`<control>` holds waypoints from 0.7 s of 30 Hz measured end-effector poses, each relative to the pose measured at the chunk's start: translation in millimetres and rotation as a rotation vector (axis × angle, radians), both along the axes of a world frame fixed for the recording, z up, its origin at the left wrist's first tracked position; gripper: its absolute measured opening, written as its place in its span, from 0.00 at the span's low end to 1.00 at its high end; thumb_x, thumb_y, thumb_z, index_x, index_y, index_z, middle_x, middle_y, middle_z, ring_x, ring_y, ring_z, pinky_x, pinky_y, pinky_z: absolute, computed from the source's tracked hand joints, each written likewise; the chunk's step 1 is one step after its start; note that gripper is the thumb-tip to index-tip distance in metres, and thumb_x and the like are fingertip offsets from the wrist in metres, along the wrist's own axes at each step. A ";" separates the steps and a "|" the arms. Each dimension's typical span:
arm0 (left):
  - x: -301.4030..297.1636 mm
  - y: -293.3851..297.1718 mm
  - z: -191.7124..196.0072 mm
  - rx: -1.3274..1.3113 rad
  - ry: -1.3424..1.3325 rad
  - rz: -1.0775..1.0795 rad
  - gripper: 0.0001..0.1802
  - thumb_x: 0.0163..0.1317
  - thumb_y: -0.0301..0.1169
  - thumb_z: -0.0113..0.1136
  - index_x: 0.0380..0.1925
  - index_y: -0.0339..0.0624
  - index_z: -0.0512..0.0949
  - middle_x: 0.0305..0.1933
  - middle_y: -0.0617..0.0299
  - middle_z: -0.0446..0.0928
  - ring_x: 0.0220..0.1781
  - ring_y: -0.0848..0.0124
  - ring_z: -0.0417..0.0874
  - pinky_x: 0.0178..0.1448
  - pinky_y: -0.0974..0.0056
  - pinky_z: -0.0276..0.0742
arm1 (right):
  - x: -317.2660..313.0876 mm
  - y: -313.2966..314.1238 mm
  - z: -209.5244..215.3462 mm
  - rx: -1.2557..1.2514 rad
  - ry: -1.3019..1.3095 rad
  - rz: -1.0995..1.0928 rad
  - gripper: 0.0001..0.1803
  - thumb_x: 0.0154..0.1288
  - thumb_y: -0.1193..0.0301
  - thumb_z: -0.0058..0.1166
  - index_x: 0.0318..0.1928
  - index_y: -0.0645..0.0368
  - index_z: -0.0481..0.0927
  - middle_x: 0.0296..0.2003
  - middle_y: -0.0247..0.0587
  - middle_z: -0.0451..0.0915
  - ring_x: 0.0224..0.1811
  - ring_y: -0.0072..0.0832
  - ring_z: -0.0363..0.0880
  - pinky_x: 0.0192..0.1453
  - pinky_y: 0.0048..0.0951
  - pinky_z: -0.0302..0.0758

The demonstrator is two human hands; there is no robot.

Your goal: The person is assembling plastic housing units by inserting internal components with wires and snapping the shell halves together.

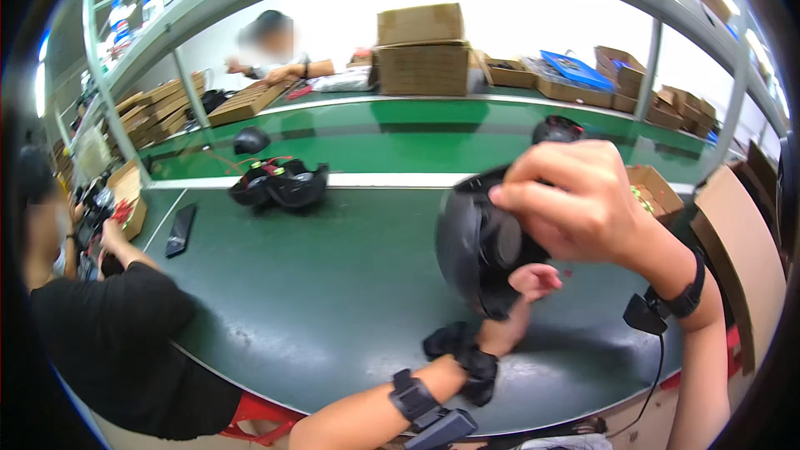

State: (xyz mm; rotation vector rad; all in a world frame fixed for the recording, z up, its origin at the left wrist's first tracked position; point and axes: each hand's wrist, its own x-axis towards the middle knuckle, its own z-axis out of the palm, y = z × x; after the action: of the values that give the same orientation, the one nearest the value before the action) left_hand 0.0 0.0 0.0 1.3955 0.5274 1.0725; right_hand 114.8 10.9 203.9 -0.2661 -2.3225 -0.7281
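Note:
A black domed plastic housing (460, 237), its hollow side turned to the right, is held up over the dark green tabletop. Inside it sits a round dark disc (502, 237). My right hand (575, 200) pinches its upper rim between thumb and fingers. Below, my left hand (533, 282) reaches to the housing's lower edge with its fingers curled; much of that hand is hidden behind the shell. Black straps with small devices are on both wrists. Left of centre on the table's far edge lies a pair of black housings (279, 183) with red wires.
A black phone-like slab (181, 231) lies at left, near a co-worker in black (108, 342). More black domes (250, 140) (557, 129) stand on the green belt. Right are a box of small parts (654, 192) and a cardboard flap (742, 250). Another person works across.

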 end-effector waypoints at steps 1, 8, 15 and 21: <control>8.8 -4.1 1.6 -0.004 0.000 -0.024 0.38 0.60 0.42 0.65 0.65 0.34 0.63 0.69 0.52 0.65 0.74 0.58 0.60 0.78 0.58 0.51 | 11.8 -12.2 -0.4 -0.019 -0.033 -0.025 0.10 0.41 0.73 0.59 0.30 0.55 0.78 0.26 0.32 0.74 0.24 0.28 0.76 0.21 0.29 0.72; 4.9 -27.4 65.8 -0.422 -0.423 -0.230 0.39 0.70 0.54 0.30 0.67 0.30 0.60 0.65 0.46 0.68 0.66 0.59 0.71 0.71 0.58 0.63 | 72.1 -48.0 -77.5 -0.129 0.006 -0.144 0.08 0.46 0.71 0.58 0.30 0.55 0.78 0.26 0.31 0.71 0.32 0.25 0.78 0.25 0.24 0.75; 1.5 -11.6 64.8 0.211 0.082 -0.135 0.39 0.54 0.41 0.63 0.63 0.31 0.66 0.67 0.45 0.66 0.69 0.58 0.67 0.72 0.57 0.59 | 98.7 -60.8 -105.2 -0.830 0.291 -0.156 0.25 0.43 0.73 0.70 0.43 0.59 0.72 0.39 0.41 0.73 0.39 0.37 0.78 0.37 0.34 0.77; -4.1 -12.5 72.8 0.844 0.252 0.149 0.27 0.52 0.45 0.62 0.44 0.33 0.81 0.51 0.45 0.78 0.59 0.47 0.74 0.63 0.48 0.69 | 110.8 -65.1 -121.7 -1.229 0.473 -0.135 0.20 0.54 0.73 0.66 0.44 0.62 0.70 0.39 0.42 0.75 0.38 0.35 0.79 0.40 0.35 0.74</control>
State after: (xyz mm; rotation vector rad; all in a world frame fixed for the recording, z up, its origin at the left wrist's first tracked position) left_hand -4.1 -12.5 72.8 2.2777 0.3663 1.3186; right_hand 225.6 -54.2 82.2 -0.9962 -1.9905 0.7364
